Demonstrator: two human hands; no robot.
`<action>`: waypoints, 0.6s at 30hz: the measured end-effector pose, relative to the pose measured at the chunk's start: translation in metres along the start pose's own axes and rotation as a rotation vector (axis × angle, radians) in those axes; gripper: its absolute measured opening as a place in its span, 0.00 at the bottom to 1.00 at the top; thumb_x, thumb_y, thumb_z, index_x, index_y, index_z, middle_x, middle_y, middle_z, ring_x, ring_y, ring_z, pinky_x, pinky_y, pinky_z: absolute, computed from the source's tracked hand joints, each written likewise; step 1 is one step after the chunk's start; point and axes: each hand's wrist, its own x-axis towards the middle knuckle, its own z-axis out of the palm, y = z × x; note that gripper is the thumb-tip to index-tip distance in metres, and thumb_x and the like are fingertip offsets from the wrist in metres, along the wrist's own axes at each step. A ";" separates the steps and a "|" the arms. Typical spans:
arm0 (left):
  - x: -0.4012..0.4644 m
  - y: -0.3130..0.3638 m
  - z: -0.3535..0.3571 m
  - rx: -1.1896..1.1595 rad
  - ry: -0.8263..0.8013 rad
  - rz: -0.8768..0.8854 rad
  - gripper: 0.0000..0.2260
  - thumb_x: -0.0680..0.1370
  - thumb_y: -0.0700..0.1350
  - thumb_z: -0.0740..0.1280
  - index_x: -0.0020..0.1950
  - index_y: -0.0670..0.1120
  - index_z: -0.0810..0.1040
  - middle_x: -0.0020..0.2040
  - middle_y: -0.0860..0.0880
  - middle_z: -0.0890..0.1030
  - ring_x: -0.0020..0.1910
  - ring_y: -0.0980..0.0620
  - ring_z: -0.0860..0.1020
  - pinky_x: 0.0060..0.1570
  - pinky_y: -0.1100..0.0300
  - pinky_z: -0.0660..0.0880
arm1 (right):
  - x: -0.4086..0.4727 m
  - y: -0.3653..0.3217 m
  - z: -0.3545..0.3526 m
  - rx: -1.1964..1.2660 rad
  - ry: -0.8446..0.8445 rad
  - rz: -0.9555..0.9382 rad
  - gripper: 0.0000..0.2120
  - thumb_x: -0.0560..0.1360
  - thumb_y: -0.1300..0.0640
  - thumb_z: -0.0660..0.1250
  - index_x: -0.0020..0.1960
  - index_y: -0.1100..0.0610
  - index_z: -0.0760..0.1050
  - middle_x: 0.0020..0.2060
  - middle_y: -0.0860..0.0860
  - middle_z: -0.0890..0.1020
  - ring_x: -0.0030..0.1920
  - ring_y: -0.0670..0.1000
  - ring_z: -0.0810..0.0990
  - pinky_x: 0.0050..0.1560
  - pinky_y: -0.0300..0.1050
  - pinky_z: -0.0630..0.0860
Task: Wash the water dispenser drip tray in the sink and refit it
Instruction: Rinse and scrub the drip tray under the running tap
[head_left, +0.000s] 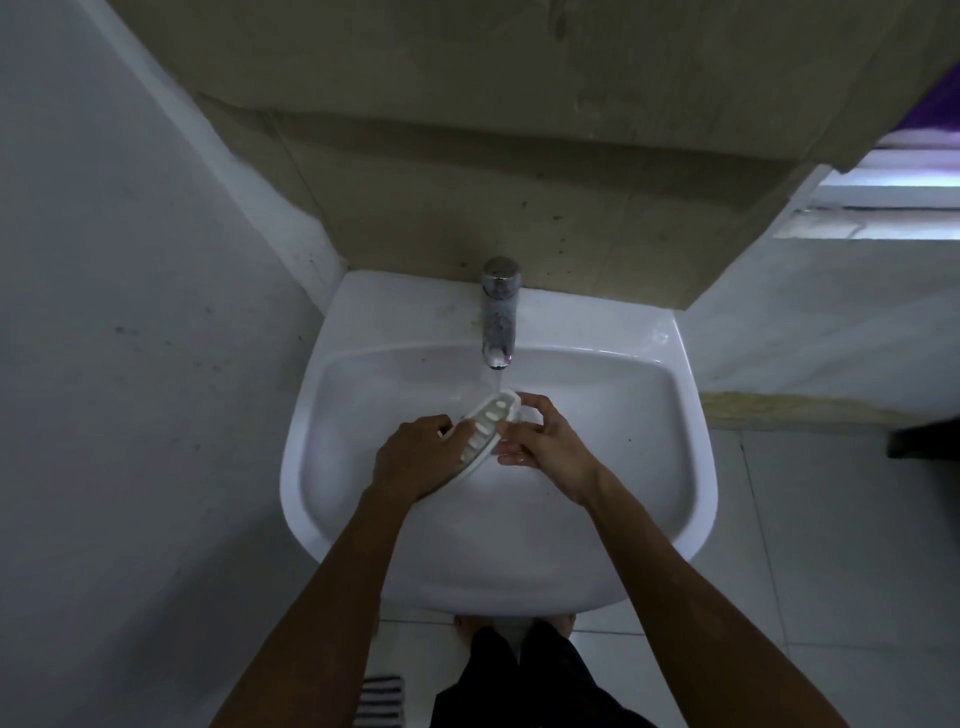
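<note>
A: Head view, dim light. Sink (670, 415): white glazed ceramic, rounded basin, glossy, fixed against a rough tan wall (467, 197). Grime marks along its back edge near the tap.

B: Tap?

A: Tap (500, 312): chrome pillar at the middle of the back edge, dulled with spots. Water (496, 379) running in a thin stream, landing on the far end of the tray.

B: Tray position?

A: Tray (485, 422): white plastic, long and curved, slotted with oval holes, smooth and wet-looking. Held above the middle of the basin, tilted, far end up under the stream, near end lower toward the front edge.

B: Hands?

A: Left hand (415, 457) grips the tray's left long side from above, fingers curled over the rim. Right hand (545, 441) at the tray's right side; thumb and forefinger curve round the far end, other fingers spread loose below. It looks like a light hold or a rub; cannot tell how firm.

B: Progress?

A: My reading: mid-wash. Tray is out of the dispenser and under water, so removal is done. No soap or sponge seen. Left: finish rinsing, shut the tap, shake off, carry back, refit. Dispenser not in view.

B: Anything else?

A: Pale tiled floor (831, 571), striped mat (382, 699) at the lower left.
</note>
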 end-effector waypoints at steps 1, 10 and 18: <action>0.000 0.000 -0.001 0.016 0.009 0.006 0.22 0.74 0.69 0.54 0.37 0.52 0.72 0.44 0.47 0.81 0.47 0.43 0.79 0.44 0.55 0.72 | 0.000 0.000 0.000 -0.002 -0.002 0.004 0.22 0.76 0.61 0.72 0.65 0.49 0.70 0.53 0.66 0.82 0.50 0.62 0.84 0.55 0.55 0.82; 0.011 0.005 -0.014 0.048 0.019 0.106 0.25 0.73 0.69 0.56 0.34 0.49 0.76 0.34 0.51 0.79 0.39 0.47 0.80 0.38 0.59 0.71 | 0.001 -0.009 -0.006 -0.025 0.036 -0.019 0.16 0.82 0.58 0.64 0.68 0.52 0.71 0.55 0.61 0.83 0.49 0.60 0.86 0.47 0.46 0.83; 0.016 0.015 -0.014 0.097 0.224 0.065 0.19 0.75 0.64 0.60 0.46 0.53 0.83 0.45 0.53 0.84 0.46 0.49 0.81 0.47 0.58 0.75 | 0.007 0.003 -0.008 0.129 0.134 -0.029 0.12 0.83 0.61 0.59 0.65 0.61 0.74 0.50 0.66 0.83 0.44 0.63 0.85 0.42 0.48 0.84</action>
